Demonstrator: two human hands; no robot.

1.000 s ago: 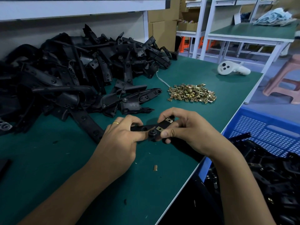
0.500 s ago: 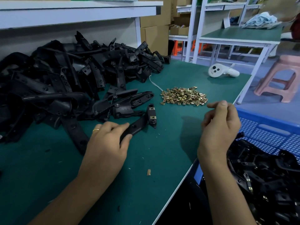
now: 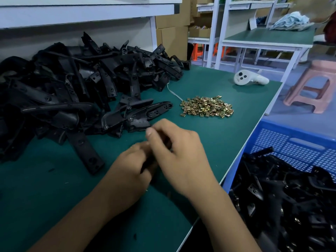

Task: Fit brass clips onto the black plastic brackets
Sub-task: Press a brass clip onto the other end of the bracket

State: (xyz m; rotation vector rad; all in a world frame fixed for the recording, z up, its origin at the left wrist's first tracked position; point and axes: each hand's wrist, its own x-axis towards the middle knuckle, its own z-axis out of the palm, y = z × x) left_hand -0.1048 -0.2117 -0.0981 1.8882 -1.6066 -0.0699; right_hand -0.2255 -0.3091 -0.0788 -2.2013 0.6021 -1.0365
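Both hands meet over the green table (image 3: 54, 197) at its middle. My left hand (image 3: 127, 171) grips a black bracket (image 3: 146, 163); only a dark sliver of it shows between the hands. My right hand (image 3: 180, 151) lies over the left, blurred, with its thumb up and its fingers curled round the bracket's far end. A heap of brass clips (image 3: 207, 107) sits beyond the hands, to the right. A big pile of black brackets (image 3: 72, 88) fills the left of the table. Whether a clip is in the fingers cannot be seen.
A blue crate (image 3: 294, 142) with finished black brackets stands below the table's right edge. A white controller (image 3: 249, 80) lies at the far right of the table. A pink stool (image 3: 312, 88) and another green table stand beyond it.
My right hand, which hung apart near the table's edge, has swung left onto the bracket. My left hand has pulled the bracket nearer, and it is now mostly hidden.
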